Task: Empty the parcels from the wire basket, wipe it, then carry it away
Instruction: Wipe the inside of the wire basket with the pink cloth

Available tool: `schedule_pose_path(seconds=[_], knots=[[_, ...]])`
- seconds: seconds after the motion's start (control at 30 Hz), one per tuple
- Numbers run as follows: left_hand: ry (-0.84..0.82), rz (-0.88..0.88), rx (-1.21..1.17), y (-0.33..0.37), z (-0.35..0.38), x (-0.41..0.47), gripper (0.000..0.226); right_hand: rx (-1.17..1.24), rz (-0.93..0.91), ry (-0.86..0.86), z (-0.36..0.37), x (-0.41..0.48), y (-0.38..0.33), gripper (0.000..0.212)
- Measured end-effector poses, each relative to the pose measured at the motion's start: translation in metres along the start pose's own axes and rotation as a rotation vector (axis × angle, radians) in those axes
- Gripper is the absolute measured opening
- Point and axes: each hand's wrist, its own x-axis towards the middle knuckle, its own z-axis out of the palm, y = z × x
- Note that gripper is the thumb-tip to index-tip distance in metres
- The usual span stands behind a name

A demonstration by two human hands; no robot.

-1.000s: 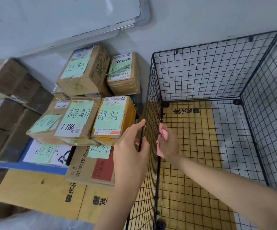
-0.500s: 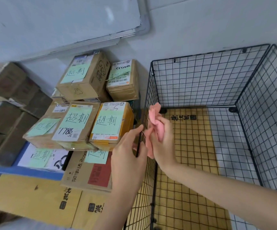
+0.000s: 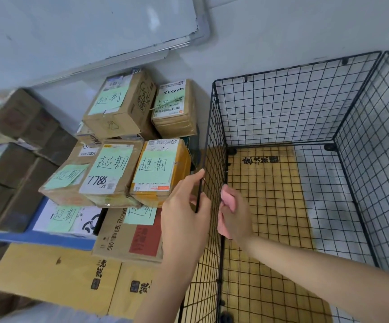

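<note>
A black wire basket (image 3: 289,96) stands against the wall at the right, with no parcels inside; flattened yellow cardboard (image 3: 268,206) shows under its mesh floor. My left hand (image 3: 184,206) grips the top rim of the basket's left wall from outside. Inside the basket, my right hand (image 3: 234,215) holds a pink cloth (image 3: 227,200) pressed against that same wall. Brown parcels (image 3: 118,173) with green labels are stacked on the left, outside the basket.
More cardboard boxes (image 3: 13,164) are piled at the far left. A flat yellow carton (image 3: 55,276) lies below the parcel stack. A whiteboard (image 3: 90,26) hangs on the wall above. The white wall runs close behind the basket.
My right hand with the pink cloth went up the left wall of the basket and has come back down. The left hand keeps its grip on the rim.
</note>
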Motion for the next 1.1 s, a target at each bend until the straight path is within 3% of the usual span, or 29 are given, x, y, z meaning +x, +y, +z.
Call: schedule_pose_path(seconds=[0.23,0.33,0.53,0.73,0.9,1.1], knots=[[0.026,0.017,-0.035,0.0,0.001,0.001,0.036,0.353,-0.207,-0.044,-0.018,-0.028,-0.1,0.035],[0.036,0.024,-0.04,-0.001,0.001,0.001,0.035,0.391,-0.277,-0.06,-0.017,-0.035,-0.106,0.037],[0.027,0.024,-0.044,-0.003,0.002,0.002,0.036,0.174,-0.093,0.007,-0.003,-0.038,-0.043,0.036],[0.022,0.017,-0.065,-0.005,0.003,0.002,0.037,-0.223,0.047,-0.12,-0.002,-0.04,0.032,0.035],[0.033,0.013,-0.072,-0.006,0.004,0.003,0.036,-0.031,0.058,-0.073,-0.005,-0.049,0.001,0.047],[0.03,0.01,-0.086,-0.004,0.004,0.003,0.034,0.24,-0.106,-0.176,-0.028,-0.075,-0.08,0.039]])
